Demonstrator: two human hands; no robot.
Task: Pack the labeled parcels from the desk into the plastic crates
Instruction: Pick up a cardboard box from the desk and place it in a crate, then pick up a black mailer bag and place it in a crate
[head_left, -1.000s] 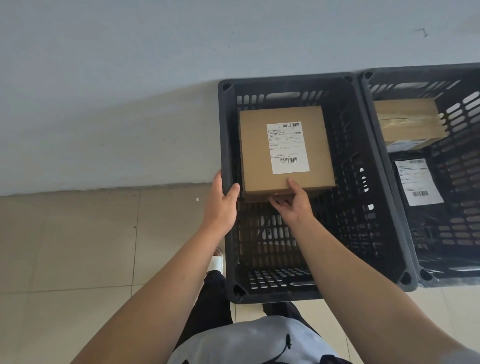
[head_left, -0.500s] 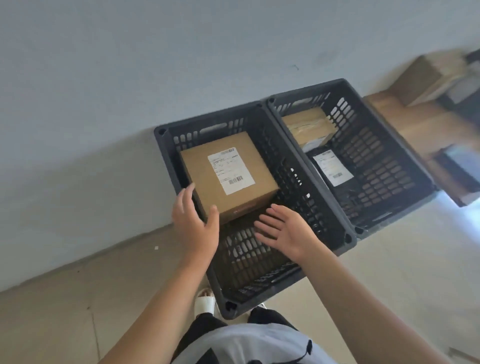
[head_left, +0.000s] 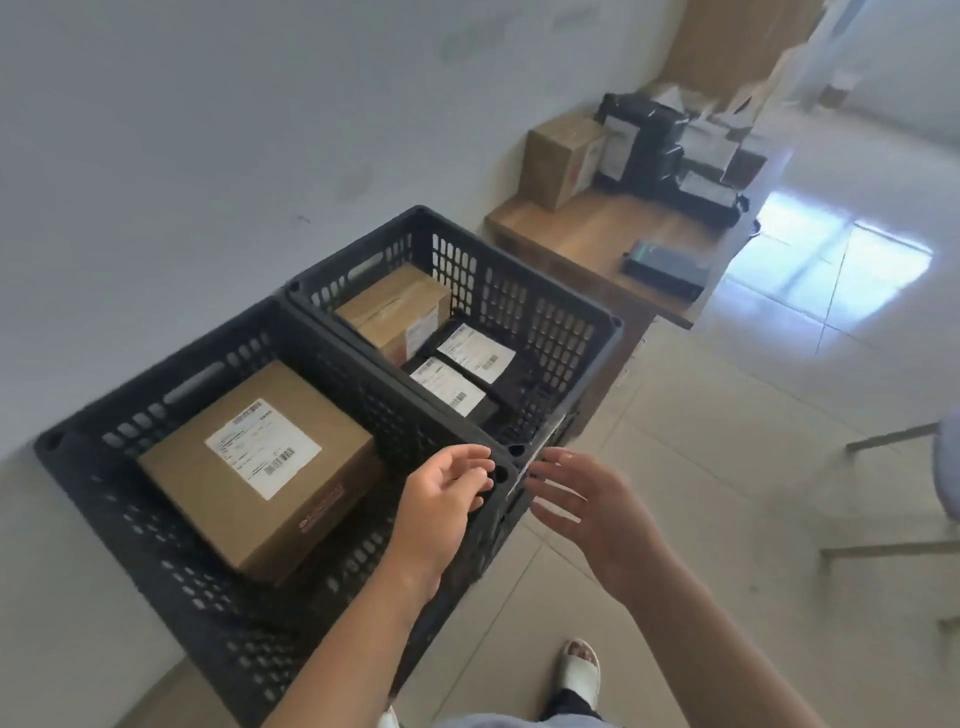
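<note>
While the left hand (head_left: 441, 506) hovers loosely uncurled over the crate (head_left: 218, 587), the right hand (head_left: 592, 506) spreads empty.

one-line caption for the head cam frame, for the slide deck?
Both hands, left and right, empty above the crates; labeled box packed; more parcels wait on the desk.

— What's on the floor (head_left: 727, 467) from where I'm watching?

— I see two black crates (head_left: 322, 374) side by side against the wall.

— And the wooden surface (head_left: 597, 234)?

— I count a cardboard box (head_left: 558, 158), black labelled bags (head_left: 654, 150) beside it, and a dark flat device (head_left: 665, 265) near the front edge.
</note>
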